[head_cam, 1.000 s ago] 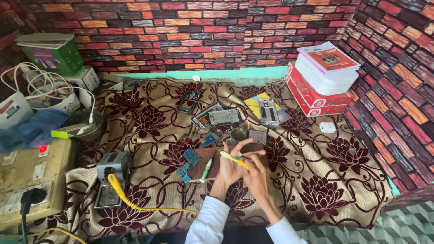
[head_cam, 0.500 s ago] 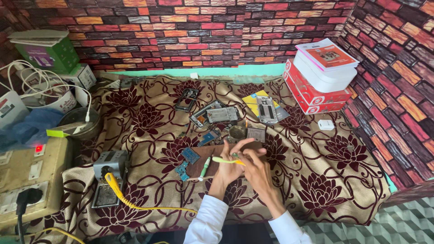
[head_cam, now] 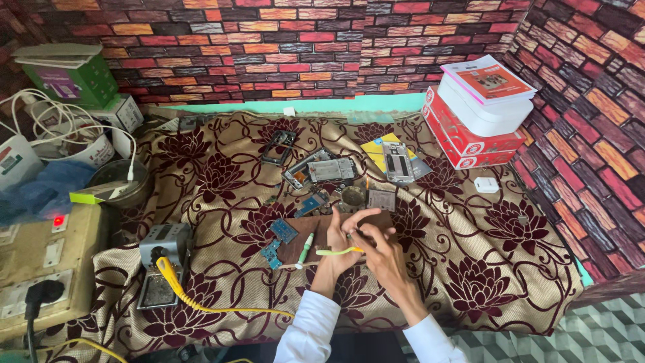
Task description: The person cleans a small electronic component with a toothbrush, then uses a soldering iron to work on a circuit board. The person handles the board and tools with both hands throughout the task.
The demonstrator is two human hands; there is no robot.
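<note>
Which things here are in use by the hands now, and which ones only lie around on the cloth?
In use:
- left hand
- right hand
- yellow-green tool, held by both
- brown work board

Lying about:
- soldering stand
- phone frame
- red boxes
- white charger

Cloth [head_cam: 470, 269]: tan, patterned with dark maroon flowers. Wall [head_cam: 302, 40]: printed brick in red, orange and dark brown. Tool [head_cam: 336, 252] held in hands: pale yellow-green. Cable [head_cam: 195, 302]: yellow. Boxes [head_cam: 470, 141]: red under white. Sleeves [head_cam: 312, 329]: white. Small boards [head_cam: 283, 230]: blue.
</note>
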